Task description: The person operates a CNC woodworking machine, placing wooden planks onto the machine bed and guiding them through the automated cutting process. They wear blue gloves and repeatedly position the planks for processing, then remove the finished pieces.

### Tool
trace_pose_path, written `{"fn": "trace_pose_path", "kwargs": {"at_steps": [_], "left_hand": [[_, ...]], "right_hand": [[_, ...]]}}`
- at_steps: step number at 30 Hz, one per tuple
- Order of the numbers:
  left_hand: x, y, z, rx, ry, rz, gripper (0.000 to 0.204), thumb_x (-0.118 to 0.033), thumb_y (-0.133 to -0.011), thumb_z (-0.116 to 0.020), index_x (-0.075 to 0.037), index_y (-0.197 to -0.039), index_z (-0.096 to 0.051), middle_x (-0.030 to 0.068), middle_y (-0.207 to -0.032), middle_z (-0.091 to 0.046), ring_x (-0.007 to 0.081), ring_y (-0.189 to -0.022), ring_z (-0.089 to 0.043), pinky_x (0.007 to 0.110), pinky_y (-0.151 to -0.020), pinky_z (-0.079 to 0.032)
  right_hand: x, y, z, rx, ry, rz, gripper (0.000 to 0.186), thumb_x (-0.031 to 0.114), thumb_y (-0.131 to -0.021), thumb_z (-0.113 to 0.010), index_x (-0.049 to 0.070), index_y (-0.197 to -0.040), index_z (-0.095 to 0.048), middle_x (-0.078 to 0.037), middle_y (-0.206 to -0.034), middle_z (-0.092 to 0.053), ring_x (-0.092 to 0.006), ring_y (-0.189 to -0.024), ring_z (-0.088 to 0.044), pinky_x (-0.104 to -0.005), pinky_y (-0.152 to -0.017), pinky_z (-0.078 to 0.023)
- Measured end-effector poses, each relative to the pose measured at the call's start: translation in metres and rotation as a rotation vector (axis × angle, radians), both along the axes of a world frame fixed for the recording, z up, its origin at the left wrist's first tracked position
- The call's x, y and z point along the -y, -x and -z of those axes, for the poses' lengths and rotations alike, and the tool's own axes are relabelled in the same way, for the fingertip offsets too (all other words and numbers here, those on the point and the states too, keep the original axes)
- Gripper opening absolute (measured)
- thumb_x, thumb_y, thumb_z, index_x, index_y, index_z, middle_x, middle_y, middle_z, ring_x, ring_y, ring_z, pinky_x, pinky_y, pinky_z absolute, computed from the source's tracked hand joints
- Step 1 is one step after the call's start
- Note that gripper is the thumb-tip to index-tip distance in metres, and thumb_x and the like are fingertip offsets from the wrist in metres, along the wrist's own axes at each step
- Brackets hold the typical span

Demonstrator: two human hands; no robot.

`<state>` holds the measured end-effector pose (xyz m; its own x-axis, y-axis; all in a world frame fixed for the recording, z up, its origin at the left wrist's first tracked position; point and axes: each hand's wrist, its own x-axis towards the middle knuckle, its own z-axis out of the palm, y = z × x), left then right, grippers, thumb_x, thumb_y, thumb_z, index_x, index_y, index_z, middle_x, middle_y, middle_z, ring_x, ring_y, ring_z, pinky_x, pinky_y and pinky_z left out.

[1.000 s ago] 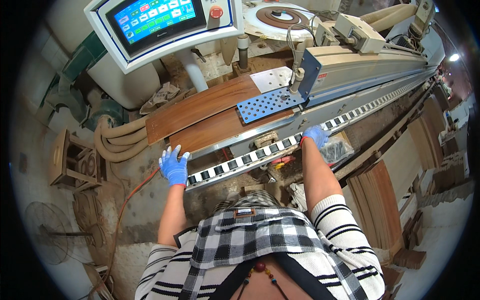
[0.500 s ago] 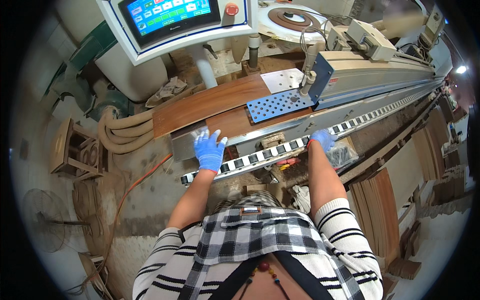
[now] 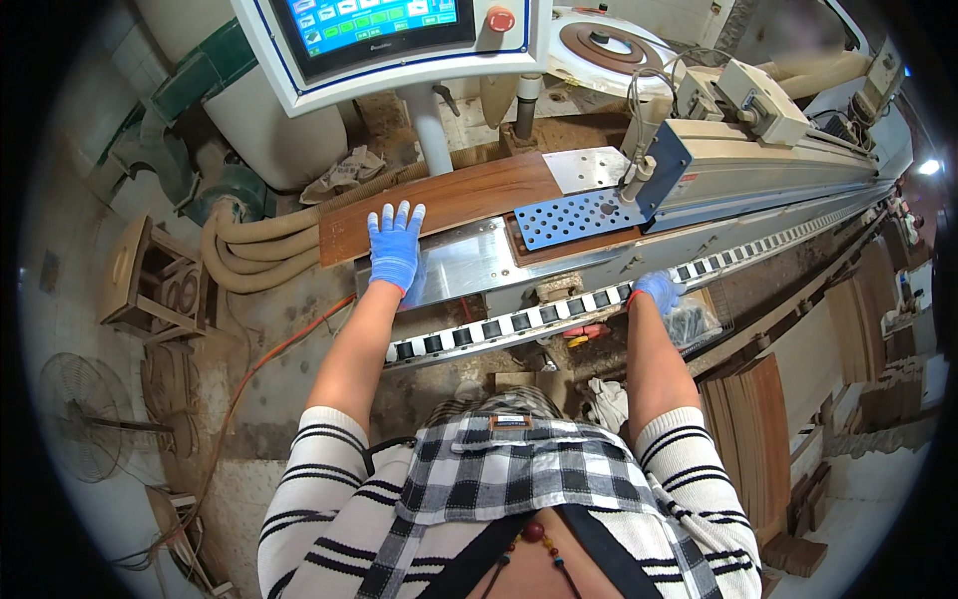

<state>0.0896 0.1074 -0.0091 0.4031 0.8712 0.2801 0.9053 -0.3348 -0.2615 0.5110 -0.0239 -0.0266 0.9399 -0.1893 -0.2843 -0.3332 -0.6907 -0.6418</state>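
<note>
My left hand (image 3: 396, 250), in a blue glove with pale fingertips, is open over the bare metal table (image 3: 464, 268). Its fingers stretch to the near edge of a long brown wooden board (image 3: 439, 197); whether they press on it I cannot tell. A second brown board (image 3: 579, 247) shows partly from under the blue perforated plate (image 3: 574, 215) at the machine's entrance. My right hand (image 3: 659, 290), also gloved in blue, is closed over the white roller rail (image 3: 544, 316), its fingers partly hidden.
A control panel (image 3: 389, 45) with a lit screen and red button stands ahead. The long machine (image 3: 758, 165) runs off to the right. Brown panels (image 3: 743, 414) are stacked at my right. Ribbed hoses (image 3: 254, 255), a wooden stool (image 3: 165, 275) and a fan (image 3: 85, 414) stand left.
The second board has slid right under the blue plate, baring more metal table. My left hand has moved away from me, from near the rail to the long board. My right hand stays on the rail.
</note>
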Motion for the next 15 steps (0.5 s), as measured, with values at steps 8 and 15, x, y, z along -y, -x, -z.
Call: {"fn": "trace_pose_path", "kwargs": {"at_steps": [8,15], "left_hand": [[0.027,0.020,-0.011,0.035,0.001,0.039,0.057,-0.014,-0.087,-0.051,-0.016,-0.141,-0.035,0.0116,-0.141,-0.042,0.0313,-0.129,-0.039,0.050,-0.109,-0.022],[0.081,0.097,-0.005,0.057,-0.082,0.107,0.057,-0.010,-0.080,-0.056,-0.011,-0.136,-0.042,0.0132,-0.134,-0.047,0.0317,-0.125,-0.041,0.047,-0.110,-0.024]], "right_hand": [[0.006,0.002,-0.003,-0.010,-0.009,-0.035,0.054,0.047,-0.089,-0.047,0.009,-0.126,-0.044,-0.021,-0.123,-0.050,-0.0365,-0.109,-0.054,-0.0475,-0.090,-0.045],[0.004,-0.001,0.000,-0.047,0.034,-0.064,0.057,0.046,-0.093,-0.040,0.010,-0.137,-0.035,-0.018,-0.126,-0.049,-0.0354,-0.112,-0.052,-0.0456,-0.090,-0.045]]}}
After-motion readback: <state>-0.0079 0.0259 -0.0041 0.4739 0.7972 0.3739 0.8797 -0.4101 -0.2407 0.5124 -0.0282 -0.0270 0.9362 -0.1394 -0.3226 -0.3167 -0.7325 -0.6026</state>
